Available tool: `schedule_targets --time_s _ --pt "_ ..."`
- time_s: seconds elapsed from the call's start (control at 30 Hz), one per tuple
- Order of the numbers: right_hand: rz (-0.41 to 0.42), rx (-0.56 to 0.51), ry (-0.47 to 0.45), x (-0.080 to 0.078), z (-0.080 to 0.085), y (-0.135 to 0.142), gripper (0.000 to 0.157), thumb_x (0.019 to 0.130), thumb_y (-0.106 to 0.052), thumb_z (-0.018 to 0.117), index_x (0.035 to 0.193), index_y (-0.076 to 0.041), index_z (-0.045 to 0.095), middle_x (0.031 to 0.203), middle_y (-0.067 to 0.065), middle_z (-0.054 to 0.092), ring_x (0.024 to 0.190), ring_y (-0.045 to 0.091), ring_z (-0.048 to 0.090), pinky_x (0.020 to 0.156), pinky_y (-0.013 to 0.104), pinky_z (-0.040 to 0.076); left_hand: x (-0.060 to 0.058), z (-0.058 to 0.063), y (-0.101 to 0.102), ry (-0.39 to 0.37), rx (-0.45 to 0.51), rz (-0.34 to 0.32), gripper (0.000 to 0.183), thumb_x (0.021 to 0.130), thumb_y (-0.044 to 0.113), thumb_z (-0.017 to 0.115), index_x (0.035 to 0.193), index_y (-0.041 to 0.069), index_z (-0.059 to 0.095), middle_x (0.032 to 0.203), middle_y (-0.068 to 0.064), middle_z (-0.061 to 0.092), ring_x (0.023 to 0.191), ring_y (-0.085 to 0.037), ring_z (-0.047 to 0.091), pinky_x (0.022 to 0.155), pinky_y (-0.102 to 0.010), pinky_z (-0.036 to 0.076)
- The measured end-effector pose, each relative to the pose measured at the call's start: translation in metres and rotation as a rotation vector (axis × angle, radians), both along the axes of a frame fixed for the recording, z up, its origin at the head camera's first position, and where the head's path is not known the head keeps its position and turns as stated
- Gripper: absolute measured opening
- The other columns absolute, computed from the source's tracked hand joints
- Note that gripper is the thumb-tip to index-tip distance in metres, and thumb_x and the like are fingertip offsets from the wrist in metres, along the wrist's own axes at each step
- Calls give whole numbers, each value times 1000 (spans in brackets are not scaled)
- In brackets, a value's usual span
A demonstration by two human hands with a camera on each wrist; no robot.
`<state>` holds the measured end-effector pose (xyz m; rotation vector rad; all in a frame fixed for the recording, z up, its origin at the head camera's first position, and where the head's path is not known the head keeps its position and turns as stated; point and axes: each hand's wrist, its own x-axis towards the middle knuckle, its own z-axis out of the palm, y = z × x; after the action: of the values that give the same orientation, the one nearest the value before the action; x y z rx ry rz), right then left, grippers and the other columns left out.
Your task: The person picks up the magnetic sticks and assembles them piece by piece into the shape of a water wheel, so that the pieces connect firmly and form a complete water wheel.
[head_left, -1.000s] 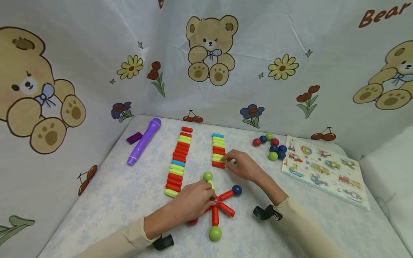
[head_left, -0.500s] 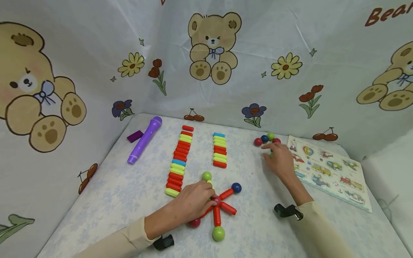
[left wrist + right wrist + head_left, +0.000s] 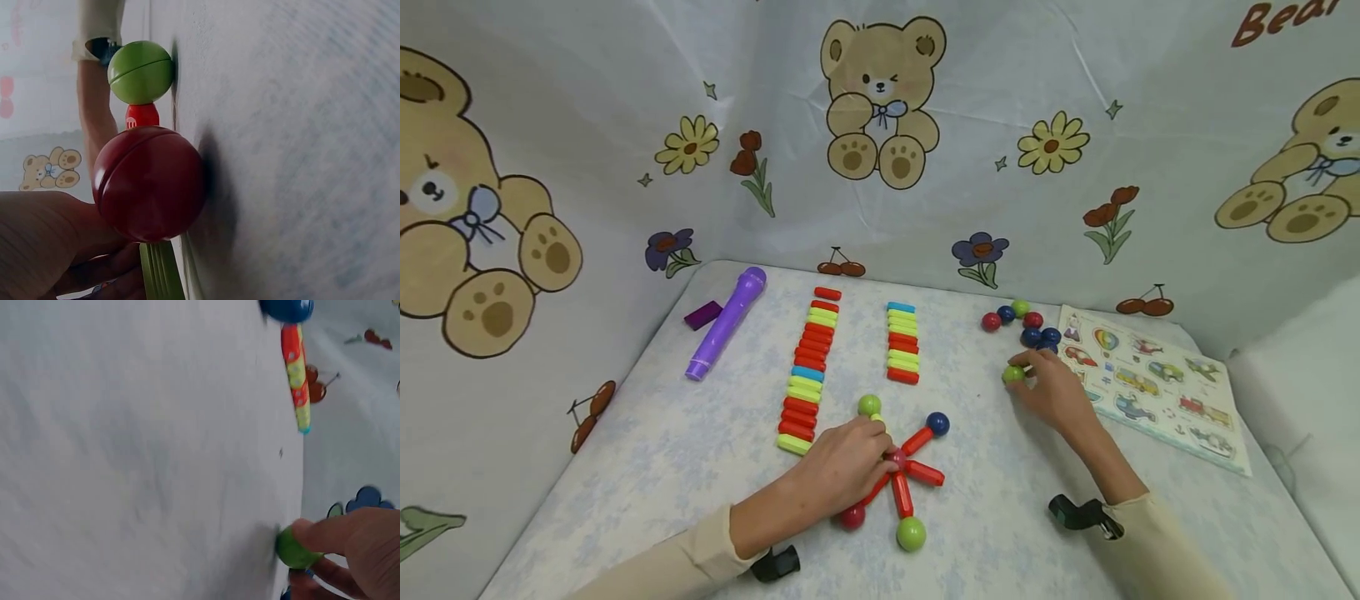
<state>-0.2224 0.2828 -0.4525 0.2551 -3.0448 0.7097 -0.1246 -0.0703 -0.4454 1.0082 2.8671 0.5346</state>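
A star-shaped build of magnetic sticks and balls lies on the table, with a red centre ball (image 3: 896, 458), red sticks (image 3: 902, 493) and outer balls in green, blue and red. My left hand (image 3: 838, 467) grips it beside the centre, covering part of its left side. In the left wrist view a red ball (image 3: 150, 184) sits close up, with a yellow-green stick (image 3: 161, 272) near the fingers. My right hand (image 3: 1054, 392) pinches a green ball (image 3: 1013, 374) between thumb and fingers, just in front of the ball cluster. That ball (image 3: 294, 549) also shows in the right wrist view.
Two columns of loose sticks, a long one (image 3: 808, 372) and a shorter one (image 3: 902, 342), lie beyond the build. Several blue balls (image 3: 1032, 337) and other balls sit near a picture board (image 3: 1157, 387) at right. A purple toy microphone (image 3: 726, 325) and dark purple block (image 3: 703, 315) lie at left.
My right hand has left the short stick column, moved right to the balls, and drawn one green ball nearer. My left hand has stayed on the build. The head view has shifted slightly.
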Motion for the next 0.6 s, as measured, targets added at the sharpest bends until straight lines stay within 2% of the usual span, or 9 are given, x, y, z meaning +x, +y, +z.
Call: schedule_targets --time_s 0.17,0.4,0.5,0.6 --pt "141 -56 -98 29 8 -18 34 95 -11 82 127 -1 73 119 15 63 106 30 67 88 46 61 1 -1 0 3 9 0 19 98 29 82 107 12 81 96 5 69 84 -8 54 66 -17 52" --pt "358 -137 -240 71 15 -40 32 91 -17 89 117 -15 71 110 -6 69 102 14 67 88 35 62 1 -2 0 -6 20 -3 20 99 29 82 108 12 80 98 4 70 85 -9 56 68 -18 53" --pt "419 -155 -318 86 15 -49 32 90 -24 90 115 -21 70 107 -12 67 99 9 65 86 31 60 0 -2 1 1 27 -7 20 98 29 82 109 12 80 100 3 71 86 -9 57 69 -19 54" --pt "442 -170 -356 96 14 -56 32 90 -29 91 114 -25 70 105 -15 67 97 7 63 84 29 59 1 -3 2 11 34 -18 19 98 29 82 109 13 80 100 3 70 87 -9 57 68 -19 55"
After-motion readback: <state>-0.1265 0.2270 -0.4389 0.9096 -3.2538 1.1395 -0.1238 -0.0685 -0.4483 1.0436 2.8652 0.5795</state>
